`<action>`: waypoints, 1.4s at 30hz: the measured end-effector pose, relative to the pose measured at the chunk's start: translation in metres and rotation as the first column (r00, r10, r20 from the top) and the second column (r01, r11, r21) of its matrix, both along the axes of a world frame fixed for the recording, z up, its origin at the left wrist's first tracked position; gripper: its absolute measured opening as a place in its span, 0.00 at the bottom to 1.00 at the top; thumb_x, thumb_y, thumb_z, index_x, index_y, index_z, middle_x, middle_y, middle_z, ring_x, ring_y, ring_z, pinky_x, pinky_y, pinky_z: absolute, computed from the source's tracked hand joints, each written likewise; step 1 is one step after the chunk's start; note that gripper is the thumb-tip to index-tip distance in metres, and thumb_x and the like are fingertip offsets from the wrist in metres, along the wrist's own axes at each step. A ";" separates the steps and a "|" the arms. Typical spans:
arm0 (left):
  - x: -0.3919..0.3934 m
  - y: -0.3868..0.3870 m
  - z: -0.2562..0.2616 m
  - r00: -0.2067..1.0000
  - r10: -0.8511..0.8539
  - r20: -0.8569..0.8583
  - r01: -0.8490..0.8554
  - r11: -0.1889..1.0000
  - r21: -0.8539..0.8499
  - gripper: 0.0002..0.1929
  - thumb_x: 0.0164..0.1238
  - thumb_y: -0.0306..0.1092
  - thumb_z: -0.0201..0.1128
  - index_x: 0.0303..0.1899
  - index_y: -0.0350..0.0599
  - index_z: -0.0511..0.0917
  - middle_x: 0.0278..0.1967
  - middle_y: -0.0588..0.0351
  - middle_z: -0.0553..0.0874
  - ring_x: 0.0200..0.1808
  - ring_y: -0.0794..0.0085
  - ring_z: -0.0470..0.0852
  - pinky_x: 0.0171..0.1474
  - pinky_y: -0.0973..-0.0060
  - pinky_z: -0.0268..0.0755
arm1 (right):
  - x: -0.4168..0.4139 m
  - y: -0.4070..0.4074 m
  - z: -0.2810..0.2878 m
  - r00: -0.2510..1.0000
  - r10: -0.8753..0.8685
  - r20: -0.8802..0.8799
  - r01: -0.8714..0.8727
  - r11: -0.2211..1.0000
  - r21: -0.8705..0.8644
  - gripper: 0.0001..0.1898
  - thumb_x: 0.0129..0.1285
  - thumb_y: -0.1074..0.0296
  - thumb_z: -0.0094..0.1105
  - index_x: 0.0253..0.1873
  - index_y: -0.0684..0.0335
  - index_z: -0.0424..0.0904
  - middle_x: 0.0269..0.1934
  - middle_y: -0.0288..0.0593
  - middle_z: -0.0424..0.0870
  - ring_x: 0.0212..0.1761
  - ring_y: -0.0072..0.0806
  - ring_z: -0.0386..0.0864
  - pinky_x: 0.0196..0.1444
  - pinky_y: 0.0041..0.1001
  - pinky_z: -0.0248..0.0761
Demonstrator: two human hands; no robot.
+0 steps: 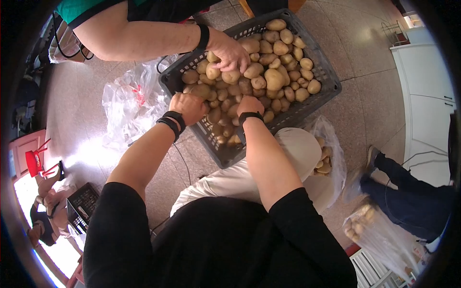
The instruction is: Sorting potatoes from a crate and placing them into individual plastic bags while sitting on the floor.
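Before me a black plastic crate with slatted walls stands tilted in view, filled with potatoes of mixed sizes. My left hand is at the crate's left edge, its fingers bent down over potatoes; whether it grips one is hidden. My right hand reaches among the potatoes in the middle, back of the hand up, fingertips hidden. Black bands circle both my wrists. Beyond them, a co-worker's hand touches potatoes near the crate's far side.
Crumpled clear plastic bags lie on the floor left of the crate. A clear bag of potatoes is beside my right knee. Another bag of potatoes is near a person in dark trousers. A thin cable crosses the floor.
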State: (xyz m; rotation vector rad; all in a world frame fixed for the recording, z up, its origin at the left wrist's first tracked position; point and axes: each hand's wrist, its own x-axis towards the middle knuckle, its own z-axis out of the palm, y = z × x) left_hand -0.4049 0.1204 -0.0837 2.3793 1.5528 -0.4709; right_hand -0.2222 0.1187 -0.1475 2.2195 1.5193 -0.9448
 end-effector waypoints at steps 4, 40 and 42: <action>-0.002 -0.001 0.002 1.000 0.023 -0.019 -0.024 1.000 -0.018 0.16 0.58 0.43 0.48 0.25 0.44 0.80 0.27 0.50 0.83 0.33 0.61 0.82 0.39 0.65 0.73 | 0.001 0.001 0.005 0.999 -0.030 -0.038 0.031 0.999 0.016 0.10 0.60 0.67 0.49 0.42 0.59 0.80 0.49 0.48 0.78 0.51 0.36 0.76 0.47 0.32 0.73; 0.002 -0.001 0.005 0.999 0.028 0.030 -0.027 0.999 -0.021 0.14 0.56 0.42 0.48 0.27 0.45 0.80 0.27 0.49 0.83 0.33 0.60 0.82 0.40 0.63 0.72 | 0.017 0.037 0.062 -0.365 -0.161 -0.917 0.638 0.674 -0.372 0.15 0.59 0.65 0.57 0.47 0.66 0.69 0.37 0.42 0.76 0.28 0.27 0.78 0.25 0.21 0.70; 0.002 -0.001 0.005 0.999 0.028 0.037 -0.028 0.999 -0.016 0.15 0.56 0.42 0.48 0.27 0.45 0.80 0.27 0.49 0.83 0.33 0.60 0.82 0.40 0.63 0.72 | 0.017 0.037 0.063 -0.436 -0.070 -0.897 0.670 0.640 -0.376 0.16 0.59 0.67 0.57 0.49 0.66 0.68 0.41 0.43 0.75 0.31 0.29 0.79 0.27 0.22 0.71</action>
